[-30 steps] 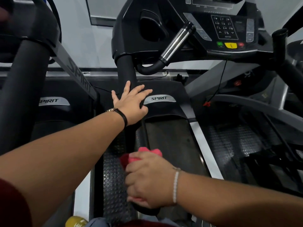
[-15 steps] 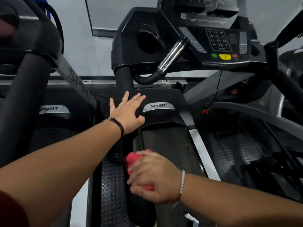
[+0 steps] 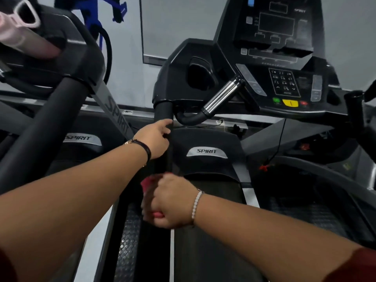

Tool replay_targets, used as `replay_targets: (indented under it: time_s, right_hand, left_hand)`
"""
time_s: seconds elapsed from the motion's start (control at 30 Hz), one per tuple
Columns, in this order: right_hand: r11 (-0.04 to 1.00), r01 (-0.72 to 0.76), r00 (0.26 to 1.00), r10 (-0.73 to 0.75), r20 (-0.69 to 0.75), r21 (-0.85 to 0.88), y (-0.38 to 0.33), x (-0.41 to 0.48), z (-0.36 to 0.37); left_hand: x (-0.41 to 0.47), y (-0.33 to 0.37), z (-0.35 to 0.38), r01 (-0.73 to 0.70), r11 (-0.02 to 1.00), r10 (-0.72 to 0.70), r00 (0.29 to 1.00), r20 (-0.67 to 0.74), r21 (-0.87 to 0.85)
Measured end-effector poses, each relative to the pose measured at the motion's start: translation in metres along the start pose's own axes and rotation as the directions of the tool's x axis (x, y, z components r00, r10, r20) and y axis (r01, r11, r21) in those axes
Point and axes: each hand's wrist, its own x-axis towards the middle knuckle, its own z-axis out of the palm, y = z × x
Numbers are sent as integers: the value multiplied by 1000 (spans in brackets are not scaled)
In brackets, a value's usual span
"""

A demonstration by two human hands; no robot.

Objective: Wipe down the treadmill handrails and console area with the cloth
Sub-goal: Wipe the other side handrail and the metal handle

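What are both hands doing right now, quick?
Left hand: grips the black padded handrail.
Right hand: holds the crumpled red cloth against that handrail.

Both forearms are bare from the wrist to near the elbow. Just behind the left hand (image 3: 154, 139) a thin black band (image 3: 147, 151) circles the wrist, with a slim gold-coloured bracelet (image 3: 129, 141) beside it on the arm side. Behind the right hand (image 3: 173, 202) sits a bracelet of small white beads (image 3: 195, 204). A dark red left sleeve (image 3: 6, 267) shows at the near left corner, and a matching right sleeve (image 3: 358, 265) at the near right.
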Motion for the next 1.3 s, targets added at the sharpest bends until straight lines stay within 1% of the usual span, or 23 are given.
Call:
replay_targets:
  time_s: [0.07, 0.13, 0.17, 0.2, 0.27, 0.37, 0.43, 0.5, 0.53, 0.57, 0.6, 0.67, 0.73, 0.77, 0.83, 0.87, 0.97, 1.03, 1.1, 1.17, 1.2, 1.27, 1.3]
  right_hand:
    - [997, 67, 997, -68, 30, 38, 10, -3, 2]
    - [1000, -8, 996, 10, 88, -29, 29, 10, 5]
    - [995, -83, 992, 87, 94, -51, 38, 19, 4]
    - [988, -151, 986, 153, 70, -30, 45, 28, 0]
    - [965, -255, 967, 254, 22, 67, 54, 39, -12]
    - [932, -281, 958, 287, 6, 231, 58, 41, -25]
    - [900, -302, 936, 343, -84, 316, 61, 36, -32]
    - [906, -353, 900, 397, -178, 234, 68, 32, -40]
    - [910, -353, 898, 395, -195, 219, 71, 31, -46]
    - [909, -331, 904, 383, -192, 254, 74, 31, -52]
    - [900, -301, 911, 370, -184, 316, 76, 31, -57]
    - [879, -286, 902, 381, -202, 383, 78, 32, -65]
    - [837, -311, 846, 460, -270, 451, 86, 31, -73]
    - [785, -314, 804, 519, -291, 533, 90, 30, -78]
    - [660, -278, 730, 618, -293, 698, 98, 26, -88]
    - [626, -270, 707, 645, -291, 732, 101, 25, -92]
    - [602, -241, 702, 649, -292, 761, 107, 24, -100]
    - [601, -189, 702, 636, -321, 777, 110, 24, -103]
    - [621, -171, 674, 640, -369, 765, 113, 25, -105]
    - [663, -199, 647, 642, -412, 722, 118, 25, -106]
    - [691, -219, 648, 631, -426, 689, 121, 24, -108]
    - [760, -250, 678, 579, -452, 599, 128, 19, -112]
    - [808, -279, 704, 540, -462, 518, 134, 17, -115]
  left_hand:
    - [3, 3, -3, 57, 995, -55, 998, 28, -82]
    - [7, 3, -4, 77, 992, -77, 997, 5, -100]
    - [8, 3, -4, 82, 991, -83, 997, -7, -104]
    - [9, 2, -4, 87, 990, -89, 996, -18, -113]
    - [8, 1, -4, 85, 982, -95, 994, -48, -170]
    - [6, -4, -3, 58, 930, -100, 990, -98, -363]
    - [4, -9, -1, 42, 837, -134, 982, -131, -545]
    - [-1, -8, -2, 46, 668, -169, 981, -91, -743]
    - [-2, -7, -3, 51, 583, -155, 987, -49, -811]
    - [-4, -5, -4, 56, 522, -110, 994, -2, -851]
    - [-5, -4, -6, 56, 499, -42, 998, 41, -865]
    - [-4, -7, -8, 61, 523, 107, 985, 136, -850]
    - [-4, -10, -7, 49, 589, 209, 955, 211, -807]
    - [-5, -10, -7, 47, 608, 234, 943, 236, -793]
    - [-8, -4, -7, 61, 619, 228, 940, 254, -783]
    - [-9, 0, -8, 62, 625, 213, 946, 246, -778]
    - [-6, 13, -13, 15, 677, 138, 979, 147, -736]
    - [-3, 23, -18, 0, 652, 95, 992, 82, -758]
    - [0, 34, -20, -39, 645, 70, 997, 9, -763]
    - [5, 44, -21, -75, 691, 33, 997, -72, -719]
    - [8, 47, -22, -87, 722, 6, 993, -119, -686]
    - [13, 53, -24, -130, 801, -34, 965, -261, -584]
    - [16, 54, -27, -140, 855, -53, 934, -352, -499]
